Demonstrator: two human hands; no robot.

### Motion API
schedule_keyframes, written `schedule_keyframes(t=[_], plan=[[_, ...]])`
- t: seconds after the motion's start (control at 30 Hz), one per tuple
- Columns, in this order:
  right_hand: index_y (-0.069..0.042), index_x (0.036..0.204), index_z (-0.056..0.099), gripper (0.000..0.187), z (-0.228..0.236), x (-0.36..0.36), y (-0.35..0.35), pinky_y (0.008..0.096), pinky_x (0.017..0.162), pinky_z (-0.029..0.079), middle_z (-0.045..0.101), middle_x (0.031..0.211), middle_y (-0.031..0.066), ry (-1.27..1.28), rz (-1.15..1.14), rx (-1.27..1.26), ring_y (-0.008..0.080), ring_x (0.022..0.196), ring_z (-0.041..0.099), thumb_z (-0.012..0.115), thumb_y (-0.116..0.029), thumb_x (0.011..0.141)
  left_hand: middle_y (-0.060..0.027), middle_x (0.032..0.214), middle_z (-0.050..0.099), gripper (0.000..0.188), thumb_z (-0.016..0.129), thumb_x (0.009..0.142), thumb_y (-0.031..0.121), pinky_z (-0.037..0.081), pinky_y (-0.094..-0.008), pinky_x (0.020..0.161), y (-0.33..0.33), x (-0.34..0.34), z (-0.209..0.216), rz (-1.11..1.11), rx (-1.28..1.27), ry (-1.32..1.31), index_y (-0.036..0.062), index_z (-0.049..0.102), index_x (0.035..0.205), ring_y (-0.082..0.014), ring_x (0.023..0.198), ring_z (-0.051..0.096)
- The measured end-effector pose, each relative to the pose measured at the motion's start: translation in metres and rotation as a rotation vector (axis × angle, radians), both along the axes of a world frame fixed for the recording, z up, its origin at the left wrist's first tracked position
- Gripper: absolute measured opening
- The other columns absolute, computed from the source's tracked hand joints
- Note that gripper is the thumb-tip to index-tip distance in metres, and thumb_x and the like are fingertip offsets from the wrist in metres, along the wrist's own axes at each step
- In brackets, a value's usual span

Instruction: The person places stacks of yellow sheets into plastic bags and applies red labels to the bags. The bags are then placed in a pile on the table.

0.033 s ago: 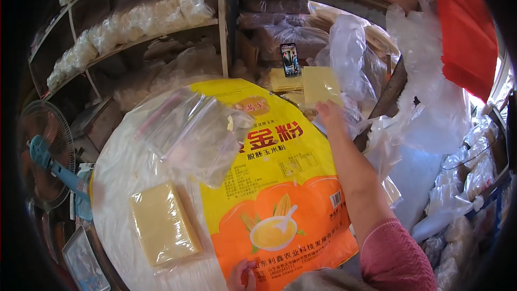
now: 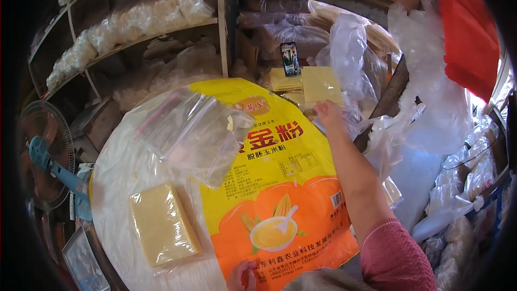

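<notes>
My right hand [image 2: 327, 112] reaches far out, its bunched fingers at the near edge of a pale yellow sheet stack [image 2: 321, 83]. How many sheets the fingers grip is hard to make out. At the lower edge, my left hand [image 2: 240, 277] is partly in view, fingers loosely bent and apart, nothing seen in them. It rests over a yellow and orange printed sack [image 2: 269, 183] spread across the work surface. A clear-wrapped block of pale yellow sheets [image 2: 163, 225] lies left of the sack. Beyond it, clear plastic bags [image 2: 199, 134] lie flat, overlapping the sack.
A phone [image 2: 290, 59] stands upright behind more pale yellow sheets [image 2: 284, 80]. Shelves with wrapped bundles [image 2: 140, 27] rise at the back left. A blue fan [image 2: 51, 156] stands at the left. Clear plastic bags [image 2: 431, 91] and a red cloth-like sheet [image 2: 467, 32] hang at the right.
</notes>
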State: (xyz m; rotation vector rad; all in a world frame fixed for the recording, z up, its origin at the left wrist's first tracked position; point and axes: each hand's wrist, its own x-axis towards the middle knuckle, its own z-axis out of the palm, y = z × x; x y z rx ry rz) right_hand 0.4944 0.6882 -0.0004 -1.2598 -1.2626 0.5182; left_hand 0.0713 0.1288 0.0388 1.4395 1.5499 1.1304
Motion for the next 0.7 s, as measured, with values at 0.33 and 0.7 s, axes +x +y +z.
schedule_keyframes(t=[0.33,0.7], plan=[[-0.002,0.107,0.056,0.026,0.099,-0.162,-0.228,0.0307,0.074,0.053,0.062,0.095,0.0073,0.593,0.348,-0.222,0.0196,0.08,0.064,0.059,-0.004,0.081,-0.0129,0.105,0.062,0.031,0.048,0.087,-0.007,0.048,-0.0305,0.089,-0.017,0.0,-0.017,0.036,0.024,-0.18,-0.0039,0.05,0.118,-0.0207,0.099,0.061],[0.001,0.111,0.057,0.025,-0.002,-0.014,-0.576,0.0322,0.072,0.054,0.065,0.093,0.0104,0.704,0.227,-0.707,0.0206,0.078,0.065,0.058,-0.011,0.089,-0.0114,0.107,0.061,0.026,0.044,0.089,-0.007,0.045,-0.0297,0.093,-0.012,0.012,-0.021,0.049,0.099,-0.177,-0.004,0.052,0.114,-0.0183,0.101,0.058]])
